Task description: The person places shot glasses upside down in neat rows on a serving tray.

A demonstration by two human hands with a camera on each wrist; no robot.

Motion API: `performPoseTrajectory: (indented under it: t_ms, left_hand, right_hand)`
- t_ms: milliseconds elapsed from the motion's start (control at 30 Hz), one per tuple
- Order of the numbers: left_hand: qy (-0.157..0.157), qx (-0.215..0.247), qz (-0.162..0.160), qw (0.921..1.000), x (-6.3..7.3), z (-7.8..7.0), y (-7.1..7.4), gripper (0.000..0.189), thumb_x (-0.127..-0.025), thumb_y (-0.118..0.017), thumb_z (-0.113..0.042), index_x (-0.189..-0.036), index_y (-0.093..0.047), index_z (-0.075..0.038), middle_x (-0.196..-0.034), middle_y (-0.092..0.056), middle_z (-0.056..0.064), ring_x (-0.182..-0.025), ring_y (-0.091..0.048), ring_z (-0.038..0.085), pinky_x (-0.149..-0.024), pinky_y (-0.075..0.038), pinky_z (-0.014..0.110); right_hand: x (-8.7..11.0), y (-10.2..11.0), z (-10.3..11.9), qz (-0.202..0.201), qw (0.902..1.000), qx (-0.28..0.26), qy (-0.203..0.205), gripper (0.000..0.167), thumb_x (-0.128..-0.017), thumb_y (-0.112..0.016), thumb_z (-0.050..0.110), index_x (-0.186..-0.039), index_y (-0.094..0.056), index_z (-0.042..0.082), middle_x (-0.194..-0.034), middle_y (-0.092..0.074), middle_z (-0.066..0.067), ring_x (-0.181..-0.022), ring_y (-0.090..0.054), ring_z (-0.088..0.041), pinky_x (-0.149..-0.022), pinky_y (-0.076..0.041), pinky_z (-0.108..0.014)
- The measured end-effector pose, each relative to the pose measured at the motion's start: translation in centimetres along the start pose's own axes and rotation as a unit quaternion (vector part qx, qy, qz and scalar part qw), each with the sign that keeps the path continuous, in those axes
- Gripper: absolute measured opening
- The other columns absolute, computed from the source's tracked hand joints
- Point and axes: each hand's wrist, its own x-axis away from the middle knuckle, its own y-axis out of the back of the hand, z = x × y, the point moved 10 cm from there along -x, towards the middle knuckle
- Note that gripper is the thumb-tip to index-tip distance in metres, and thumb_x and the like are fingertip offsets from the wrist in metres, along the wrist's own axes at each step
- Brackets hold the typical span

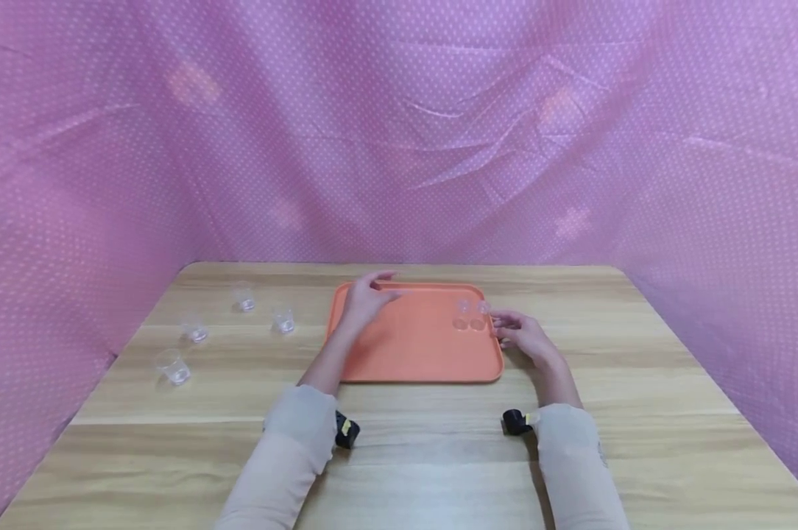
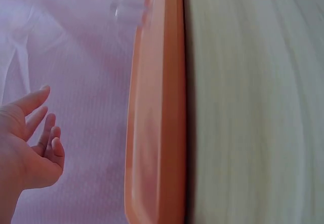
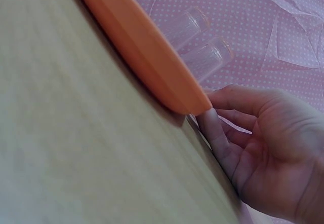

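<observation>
An orange tray (image 1: 405,353) lies in the middle of the wooden table (image 1: 439,442). Two small clear cups (image 1: 463,314) (image 1: 482,312) stand side by side near the tray's right rim. My left hand (image 1: 367,298) hovers over the tray's far left corner with relaxed, spread fingers and holds nothing; the left wrist view shows the left hand (image 2: 35,138) empty beside the tray rim (image 2: 157,133). My right hand (image 1: 521,335) rests just outside the right rim, close to the two cups. In the right wrist view the right hand's loosely curled fingers (image 3: 215,127) touch the tray edge (image 3: 142,46) below the cups (image 3: 202,57).
Several more clear cups stand on the table left of the tray, among them one (image 1: 244,298) at the back, one (image 1: 283,320) nearest the tray and one (image 1: 172,366) at the front left. Pink dotted cloth (image 1: 399,132) walls the table on three sides.
</observation>
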Motion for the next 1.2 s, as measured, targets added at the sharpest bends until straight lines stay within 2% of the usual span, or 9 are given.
performPoseTrajectory:
  t_ms: [200,400,533,667,733,833,933,1067,1200]
  left_hand:
    - [0.013,0.009,-0.053,0.9984,0.5,2.1,5.0,0.040,-0.076,-0.075,-0.010,-0.113,-0.063,-0.002,-0.110,-0.061,0.015,-0.097,-0.052,0.030,-0.073,-0.043,0.034]
    - [0.055,0.010,-0.107,0.9927,1.4,4.1,9.5,0.041,-0.078,-0.073,-0.018,-0.115,-0.062,-0.006,-0.104,-0.058,0.016,-0.094,-0.048,0.023,-0.070,-0.040,0.031]
    - [0.071,0.009,-0.128,0.9892,2.0,5.3,12.1,0.042,-0.079,-0.072,-0.017,-0.118,-0.061,-0.007,-0.109,-0.057,0.012,-0.095,-0.047,0.021,-0.071,-0.041,0.030]
    - [0.080,-0.002,-0.141,0.9867,2.7,6.6,14.3,0.044,-0.080,-0.070,-0.014,-0.122,-0.058,-0.006,-0.119,-0.054,0.013,-0.102,-0.045,0.025,-0.076,-0.040,0.032]
    - [0.095,-0.009,-0.144,0.9850,3.2,7.5,15.3,0.046,-0.081,-0.070,-0.016,-0.124,-0.056,-0.008,-0.123,-0.051,0.012,-0.107,-0.043,0.026,-0.079,-0.039,0.033]
    - [0.115,-0.008,-0.141,0.9832,3.8,8.9,16.4,0.051,-0.081,-0.071,-0.021,-0.128,-0.053,-0.009,-0.127,-0.048,0.009,-0.112,-0.041,0.027,-0.083,-0.038,0.035]
    - [0.124,0.005,-0.125,0.9844,4.2,9.9,16.8,0.057,-0.082,-0.070,-0.023,-0.132,-0.048,-0.008,-0.132,-0.044,0.011,-0.116,-0.037,0.030,-0.089,-0.036,0.039]
    - [0.134,0.022,-0.096,0.9862,4.5,11.0,16.7,0.063,-0.082,-0.069,-0.024,-0.136,-0.041,-0.005,-0.136,-0.038,0.014,-0.120,-0.033,0.034,-0.095,-0.032,0.044]
    - [0.135,0.020,-0.065,0.9886,4.5,11.9,16.2,0.066,-0.083,-0.069,-0.021,-0.137,-0.037,-0.001,-0.136,-0.037,0.019,-0.120,-0.035,0.036,-0.097,-0.032,0.046]
  right_hand:
    - [0.1,-0.1,0.1,-0.002,1.0000,-0.005,0.000,0.044,-0.089,-0.053,-0.001,-0.130,-0.041,-0.009,-0.112,-0.050,-0.025,-0.082,-0.057,-0.012,-0.072,-0.050,-0.027]
    - [-0.1,0.0,0.0,-0.004,1.0000,0.003,0.004,0.042,-0.089,-0.053,-0.001,-0.129,-0.043,-0.010,-0.110,-0.052,-0.024,-0.081,-0.057,-0.012,-0.071,-0.050,-0.027]
    - [-0.2,0.0,0.0,-0.006,0.9999,-0.001,0.010,0.042,-0.088,-0.053,-0.002,-0.128,-0.044,-0.010,-0.108,-0.052,-0.025,-0.080,-0.058,-0.012,-0.071,-0.051,-0.027]
    - [-0.1,0.1,0.1,-0.008,0.9999,-0.007,0.010,0.042,-0.087,-0.054,-0.003,-0.127,-0.044,-0.010,-0.107,-0.052,-0.024,-0.079,-0.058,-0.012,-0.071,-0.051,-0.027]
    - [-0.1,0.1,0.0,-0.009,0.9999,-0.008,0.009,0.042,-0.087,-0.054,-0.003,-0.127,-0.045,-0.010,-0.108,-0.052,-0.025,-0.079,-0.058,-0.012,-0.071,-0.051,-0.027]
    - [0.0,0.1,0.0,-0.007,0.9999,-0.003,0.010,0.042,-0.087,-0.054,-0.003,-0.127,-0.044,-0.010,-0.108,-0.052,-0.025,-0.080,-0.058,-0.012,-0.071,-0.051,-0.027]
    - [-0.1,0.1,0.0,-0.009,0.9999,-0.001,0.010,0.042,-0.087,-0.054,-0.002,-0.128,-0.044,-0.010,-0.108,-0.052,-0.024,-0.079,-0.058,-0.012,-0.070,-0.051,-0.027]
    - [-0.2,0.1,0.0,-0.008,0.9999,-0.006,0.010,0.042,-0.088,-0.053,-0.002,-0.128,-0.044,-0.010,-0.107,-0.053,-0.024,-0.078,-0.058,-0.011,-0.069,-0.051,-0.026]
    - [-0.2,0.0,0.0,-0.005,0.9999,-0.007,0.009,0.042,-0.088,-0.053,-0.002,-0.128,-0.043,-0.010,-0.108,-0.052,-0.024,-0.078,-0.057,-0.010,-0.069,-0.051,-0.026]
